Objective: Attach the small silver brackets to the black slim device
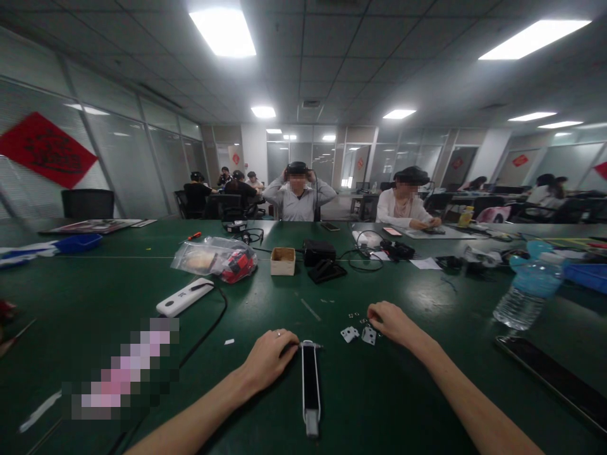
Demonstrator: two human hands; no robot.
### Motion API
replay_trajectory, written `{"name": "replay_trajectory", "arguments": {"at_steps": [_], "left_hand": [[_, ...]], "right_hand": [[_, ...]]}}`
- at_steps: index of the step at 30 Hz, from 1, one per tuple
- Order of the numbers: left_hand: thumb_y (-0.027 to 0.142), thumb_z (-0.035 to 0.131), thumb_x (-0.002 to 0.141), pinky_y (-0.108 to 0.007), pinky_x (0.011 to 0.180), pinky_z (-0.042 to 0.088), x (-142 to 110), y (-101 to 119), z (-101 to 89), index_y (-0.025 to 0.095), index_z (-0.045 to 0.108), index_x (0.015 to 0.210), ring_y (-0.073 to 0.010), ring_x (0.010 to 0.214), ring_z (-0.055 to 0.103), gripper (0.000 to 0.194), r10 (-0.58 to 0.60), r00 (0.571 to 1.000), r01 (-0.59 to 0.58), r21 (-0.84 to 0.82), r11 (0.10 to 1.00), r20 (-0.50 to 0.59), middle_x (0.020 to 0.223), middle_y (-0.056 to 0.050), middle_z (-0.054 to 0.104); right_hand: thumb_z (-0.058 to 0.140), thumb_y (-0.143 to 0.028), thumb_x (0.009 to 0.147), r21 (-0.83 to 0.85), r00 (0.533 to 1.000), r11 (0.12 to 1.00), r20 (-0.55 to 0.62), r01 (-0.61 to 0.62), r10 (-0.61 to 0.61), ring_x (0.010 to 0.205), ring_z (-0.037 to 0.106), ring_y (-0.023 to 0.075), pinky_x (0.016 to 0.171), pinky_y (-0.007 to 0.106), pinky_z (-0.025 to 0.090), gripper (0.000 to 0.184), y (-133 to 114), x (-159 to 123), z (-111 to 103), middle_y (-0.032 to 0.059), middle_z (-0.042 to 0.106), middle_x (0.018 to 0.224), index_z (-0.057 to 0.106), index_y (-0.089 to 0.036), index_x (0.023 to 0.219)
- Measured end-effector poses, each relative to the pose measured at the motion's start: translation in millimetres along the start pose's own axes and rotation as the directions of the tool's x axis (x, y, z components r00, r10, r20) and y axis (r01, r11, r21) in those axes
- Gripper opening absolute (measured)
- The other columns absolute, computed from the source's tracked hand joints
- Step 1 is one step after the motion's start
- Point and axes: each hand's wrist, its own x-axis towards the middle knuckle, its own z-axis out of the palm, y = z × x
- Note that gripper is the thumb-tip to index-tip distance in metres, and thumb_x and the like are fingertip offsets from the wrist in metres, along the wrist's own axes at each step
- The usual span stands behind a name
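Observation:
A long narrow piece with a black face and a silver-white frame point(310, 382) lies on the green table, its length pointing toward me. At its far end, my left hand point(270, 354) is closed, thumb and fingers pinching the upper left corner. My right hand point(391, 322) reaches in from the right, fingers bent down and drawn together over a group of small metal parts; what its fingertips hold, if anything, is hidden. Two small silver plates with holes point(349, 334) lie just left of and under that hand. Several tiny ring-like bits point(353, 315) are scattered beside its fingertips.
Around the green table point(265, 303) stand a white power bank point(186, 297) with a black cable, plastic bags point(213, 258), a small box point(283, 261), a black case point(319, 252) and a water bottle point(526, 294). A dark flat bar point(552, 373) lies right. Co-workers sit opposite.

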Motion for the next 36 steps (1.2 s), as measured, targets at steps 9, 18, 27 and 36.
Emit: {"name": "replay_trajectory", "arguments": {"at_steps": [9,18,27,36], "left_hand": [[0.023,0.044,0.091,-0.028,0.077,0.044,1,1,-1.0,0.021,0.06,0.096,-0.0166,0.086,0.059,0.017,-0.011,1.0,0.011,0.005,1.0,0.022,0.094,-0.002,0.065],[0.025,0.044,0.091,-0.028,0.077,0.044,0,-1,0.0,0.022,0.06,0.098,-0.0164,0.084,0.058,0.018,-0.007,1.0,0.007,-0.012,1.0,0.014,0.094,-0.002,0.065],[0.024,0.045,0.092,-0.028,0.078,0.044,0,-1,-0.1,0.021,0.06,0.098,-0.0163,0.085,0.058,0.017,-0.019,1.0,0.019,-0.002,1.0,0.021,0.095,-0.002,0.064],[0.022,0.046,0.091,-0.027,0.076,0.043,0,0,-1.4,0.021,0.06,0.097,-0.0164,0.084,0.059,0.016,-0.007,1.0,0.007,-0.002,1.0,0.023,0.093,-0.002,0.064]], "right_hand": [[0.045,-0.019,0.086,0.047,0.989,0.992,0.086,0.115,-0.119,0.094,0.054,0.0199,0.08,0.03,0.041,0.025,-5,-7,-8,0.0064,0.062,0.098,0.068,-0.021,0.096],[0.05,-0.023,0.084,0.09,0.993,0.995,0.102,0.049,-0.058,0.092,0.056,0.0204,0.08,0.03,0.043,0.021,-7,-8,-10,0.0071,0.063,0.098,0.068,-0.019,0.095],[0.046,-0.029,0.088,0.087,0.995,0.995,0.087,0.039,-0.047,0.088,0.057,0.0194,0.077,0.03,0.044,0.023,-5,-6,-5,0.0076,0.062,0.095,0.065,-0.018,0.091],[0.039,-0.03,0.092,0.238,0.984,0.957,-0.104,0.164,-0.143,0.087,0.056,0.0174,0.079,0.03,0.045,0.024,-35,-7,1,0.0067,0.061,0.095,0.059,-0.017,0.096]]}}
